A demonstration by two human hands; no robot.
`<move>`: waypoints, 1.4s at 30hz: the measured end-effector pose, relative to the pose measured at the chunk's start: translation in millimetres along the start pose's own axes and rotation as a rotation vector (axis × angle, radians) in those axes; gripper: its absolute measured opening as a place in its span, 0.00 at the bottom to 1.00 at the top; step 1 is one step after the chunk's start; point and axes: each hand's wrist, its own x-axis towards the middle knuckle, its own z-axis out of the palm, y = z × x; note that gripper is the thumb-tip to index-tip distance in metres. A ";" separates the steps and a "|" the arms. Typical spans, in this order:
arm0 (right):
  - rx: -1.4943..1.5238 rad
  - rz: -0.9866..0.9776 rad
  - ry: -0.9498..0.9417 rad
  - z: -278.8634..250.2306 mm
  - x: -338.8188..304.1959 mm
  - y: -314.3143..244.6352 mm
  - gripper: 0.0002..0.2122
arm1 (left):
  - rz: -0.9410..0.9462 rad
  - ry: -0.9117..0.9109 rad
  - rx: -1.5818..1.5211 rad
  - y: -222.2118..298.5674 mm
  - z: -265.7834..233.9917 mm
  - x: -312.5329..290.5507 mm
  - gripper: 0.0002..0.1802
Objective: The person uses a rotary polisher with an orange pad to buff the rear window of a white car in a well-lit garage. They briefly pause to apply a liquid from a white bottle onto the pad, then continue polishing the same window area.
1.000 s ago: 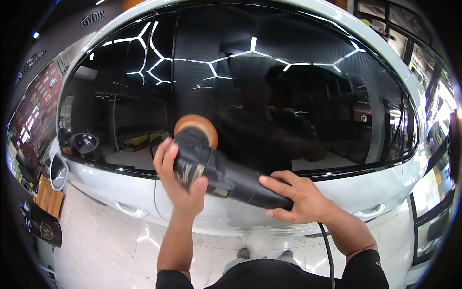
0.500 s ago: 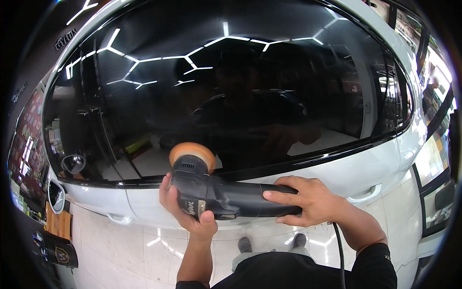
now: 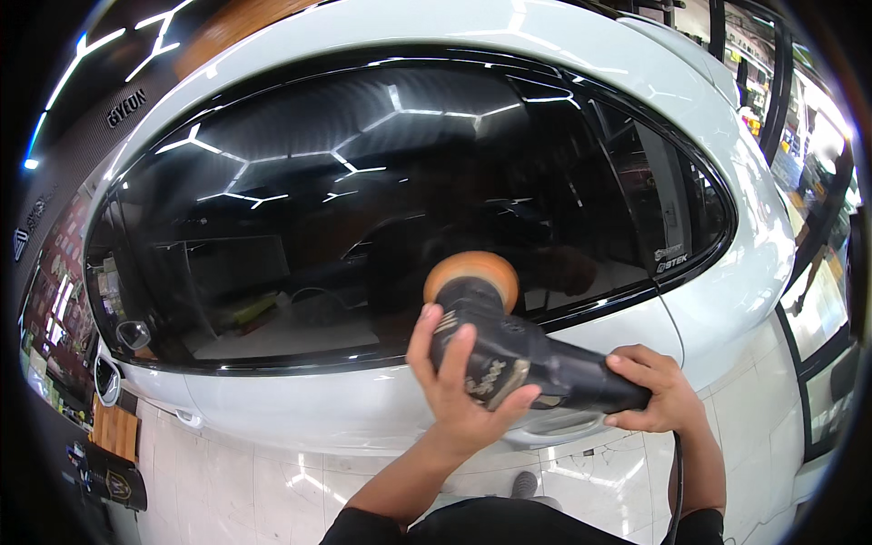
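A black corded car polisher [image 3: 568,368] lies slantwise in my two hands, its head up and to the left. Its orange foam pad [image 3: 483,270] is at the lower part of the dark side glass [image 3: 309,282] of a white car [image 3: 300,413] and looks pressed against it. My left hand [image 3: 459,400] cups the polisher's head from below, fingers spread along its side and thumb on the body. My right hand [image 3: 658,391] grips the rear end of the handle, the cord [image 3: 676,477] hanging beneath it.
Below the car runs a pale tiled floor [image 3: 245,481], with my shoe [image 3: 524,484] on it. A side mirror [image 3: 107,380] juts out at the car's left end. Further left stand a wooden box [image 3: 115,430] and a black bin-like container [image 3: 116,481].
Both hands and the polisher have moved right along the glass. The polisher has turned, so its handle slopes down more to the right. The view has shifted toward the car's rear.
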 end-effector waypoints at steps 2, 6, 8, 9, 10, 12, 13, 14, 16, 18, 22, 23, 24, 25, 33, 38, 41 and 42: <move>0.032 0.002 0.029 -16.9 -5.0 15.6 0.39 | 0.004 -0.005 -0.051 10.3 28.3 8.9 0.49; 0.057 0.011 0.053 -38.1 -11.8 33.4 0.40 | 0.014 -0.031 0.017 26.8 47.8 22.0 0.49; 0.078 0.006 0.053 -42.4 -10.8 37.3 0.40 | 0.012 -0.031 0.036 31.9 51.7 31.0 0.48; 0.087 -0.010 0.056 -44.3 -7.9 39.3 0.40 | 0.026 -0.032 0.045 32.4 53.1 35.9 0.49; 0.096 -0.025 0.060 -46.1 -4.8 41.1 0.40 | 0.040 -0.032 0.055 32.5 53.9 41.1 0.49; 0.104 -0.046 0.078 -49.1 1.5 43.9 0.39 | 0.079 -0.023 0.085 33.0 54.5 53.2 0.48; 0.109 -0.056 0.086 -50.0 5.6 44.3 0.39 | 0.092 -0.025 0.087 32.8 53.8 61.5 0.47; 0.114 -0.078 0.105 -50.9 11.3 43.7 0.39 | 0.105 -0.028 0.088 32.5 52.8 71.4 0.47; 0.124 -0.119 0.137 -51.6 24.9 41.6 0.40 | 0.150 -0.025 0.101 37.1 51.7 98.7 0.44; 0.164 -0.076 0.143 -55.4 34.7 34.8 0.40 | 0.144 -0.038 0.124 36.4 51.3 122.7 0.45; 0.185 -0.075 0.156 -46.7 36.4 32.9 0.40 | 0.122 -0.071 0.074 38.7 44.1 126.6 0.44; 0.191 -0.070 0.154 -40.6 30.8 34.1 0.40 | 0.154 -0.081 0.084 38.3 41.6 121.6 0.43; 0.175 -0.099 0.150 -34.8 25.2 36.1 0.39 | 0.164 -0.078 0.137 38.4 38.7 112.1 0.44; 0.198 -0.070 0.128 -30.4 19.7 35.6 0.39 | 0.128 -0.067 0.037 35.2 42.0 104.4 0.44; 0.262 -0.035 0.266 -23.5 55.5 9.8 0.40 | 0.170 -0.052 0.095 34.8 32.3 161.5 0.42; 0.329 0.029 0.199 2.1 15.4 11.3 0.44 | 0.211 -0.072 -0.032 35.3 40.2 121.7 0.41; 0.277 -0.022 0.291 -4.5 32.0 14.0 0.40 | 0.264 -0.101 0.065 34.1 36.9 150.9 0.41; 0.273 -0.022 0.303 -5.4 42.9 10.4 0.40 | 0.232 -0.114 0.070 34.5 33.6 162.1 0.41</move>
